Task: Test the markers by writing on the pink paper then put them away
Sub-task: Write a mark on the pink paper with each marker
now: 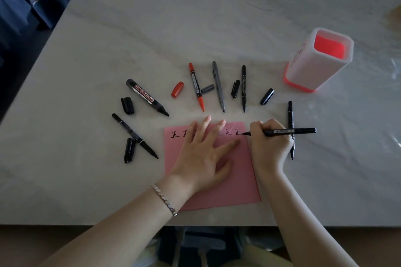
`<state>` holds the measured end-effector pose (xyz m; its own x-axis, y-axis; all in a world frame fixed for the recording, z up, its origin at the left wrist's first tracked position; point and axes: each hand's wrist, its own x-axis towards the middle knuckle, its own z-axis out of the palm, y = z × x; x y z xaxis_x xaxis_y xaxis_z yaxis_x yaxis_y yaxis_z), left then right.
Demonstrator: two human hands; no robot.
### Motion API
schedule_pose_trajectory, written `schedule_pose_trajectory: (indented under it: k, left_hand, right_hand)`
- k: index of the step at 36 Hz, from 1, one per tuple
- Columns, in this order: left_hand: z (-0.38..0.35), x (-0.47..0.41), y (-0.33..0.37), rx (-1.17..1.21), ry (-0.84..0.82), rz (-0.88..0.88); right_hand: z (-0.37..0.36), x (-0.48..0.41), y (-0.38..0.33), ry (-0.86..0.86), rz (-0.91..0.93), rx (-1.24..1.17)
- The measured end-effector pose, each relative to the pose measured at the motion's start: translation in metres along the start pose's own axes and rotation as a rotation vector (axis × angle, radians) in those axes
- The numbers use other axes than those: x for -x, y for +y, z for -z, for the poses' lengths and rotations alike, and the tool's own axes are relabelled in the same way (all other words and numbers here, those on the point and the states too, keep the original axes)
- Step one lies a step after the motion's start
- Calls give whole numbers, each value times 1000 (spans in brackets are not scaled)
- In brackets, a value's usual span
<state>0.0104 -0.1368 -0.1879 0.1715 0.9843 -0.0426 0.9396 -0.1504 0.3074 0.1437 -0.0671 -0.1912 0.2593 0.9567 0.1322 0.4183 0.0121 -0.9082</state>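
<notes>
Left hand flat on pink paper, marker in right hand grip.

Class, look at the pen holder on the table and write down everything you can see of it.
The pen holder is a tall box with rounded corners, white outside with what looks like smooth plastic walls, a bright red-orange inside and a red-orange band round its base. A small reddish print shows on one side, too blurred to read. It stands upright on the pale marbled table, at the far right, beyond the markers. Its mouth is open and no markers show inside. Nothing but the table touches it.
</notes>
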Motion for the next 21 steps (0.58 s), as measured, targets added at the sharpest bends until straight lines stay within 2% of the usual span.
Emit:
schedule_pose_trajectory:
  k: [9,12,15,18,21]
  left_hand:
    - [1,1,2,-97,-27,-6]
    - [8,0,8,-108,-83,14]
    - [17,-11,17,-125,-7,7]
    - [28,-41,29,-15,186,-37]
    - [42,-81,46,44,221,25]
  right_hand:
    - [17,-2,-13,31,-86,-253]
    - [36,-16,-16,66,-132,-306]
    - [58,-34,-12,89,-121,-267]
    - [78,-51,-6,47,-154,-212]
    - [94,-60,-2,24,-190,-218]
